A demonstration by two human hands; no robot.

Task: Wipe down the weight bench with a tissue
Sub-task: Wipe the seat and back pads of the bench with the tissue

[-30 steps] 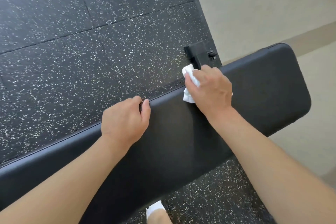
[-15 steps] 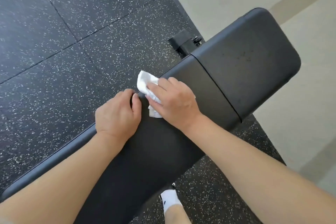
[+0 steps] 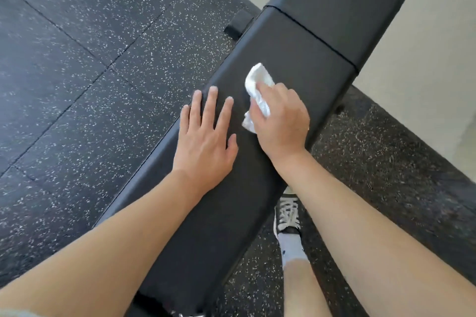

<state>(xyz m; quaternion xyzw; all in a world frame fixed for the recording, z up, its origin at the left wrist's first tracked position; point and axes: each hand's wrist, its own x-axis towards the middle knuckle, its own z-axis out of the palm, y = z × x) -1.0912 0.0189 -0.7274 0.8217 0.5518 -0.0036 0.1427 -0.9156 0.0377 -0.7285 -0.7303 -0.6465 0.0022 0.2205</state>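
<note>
The left hand lies flat, fingers spread, on the weight bench, while the right hand, fingers curled, presses a crumpled tissue onto it.

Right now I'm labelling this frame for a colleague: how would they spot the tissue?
Find the long black bench crossing the speckled floor. On its top, two hands rest side by side. The tissue is the crumpled white wad under the right hand; the left hand lies flat and bare.

A gym: speckled black rubber floor tiles under a black padded weight bench.
</note>
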